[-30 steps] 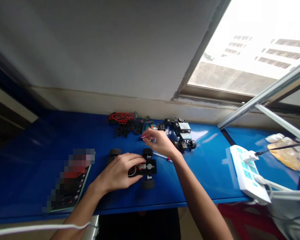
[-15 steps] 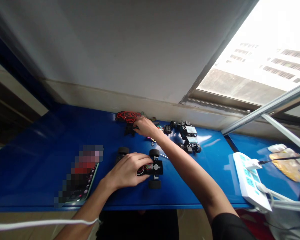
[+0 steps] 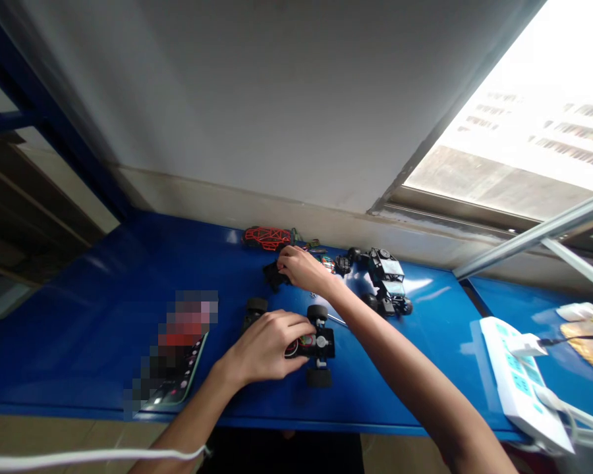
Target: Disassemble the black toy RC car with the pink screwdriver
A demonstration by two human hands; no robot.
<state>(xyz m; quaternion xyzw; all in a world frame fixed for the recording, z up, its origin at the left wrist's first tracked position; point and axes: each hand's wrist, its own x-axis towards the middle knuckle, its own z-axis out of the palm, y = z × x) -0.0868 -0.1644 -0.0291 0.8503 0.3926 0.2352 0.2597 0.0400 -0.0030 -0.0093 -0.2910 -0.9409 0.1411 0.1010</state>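
My left hand (image 3: 267, 344) lies curled over a small black toy car chassis (image 3: 316, 343) on the blue table (image 3: 103, 289), holding it down; black wheels stick out around it. My right hand (image 3: 302, 268) reaches to the back of the table and closes its fingers on a black plastic part (image 3: 275, 275). Just behind that part lies a red wire-frame car body (image 3: 268, 237). A thin screwdriver (image 3: 337, 320) rests on the table under my right forearm.
A black and grey toy truck (image 3: 388, 280) stands at the back right with small loose parts (image 3: 332, 263) beside it. A phone (image 3: 175, 365) lies at the front left. A white power strip (image 3: 521, 388) with plugs sits at the right. Wall and window run behind.
My right hand moved from the middle of the table back and left to the black part near the red body. My left hand stayed on the chassis. The camera tilted.
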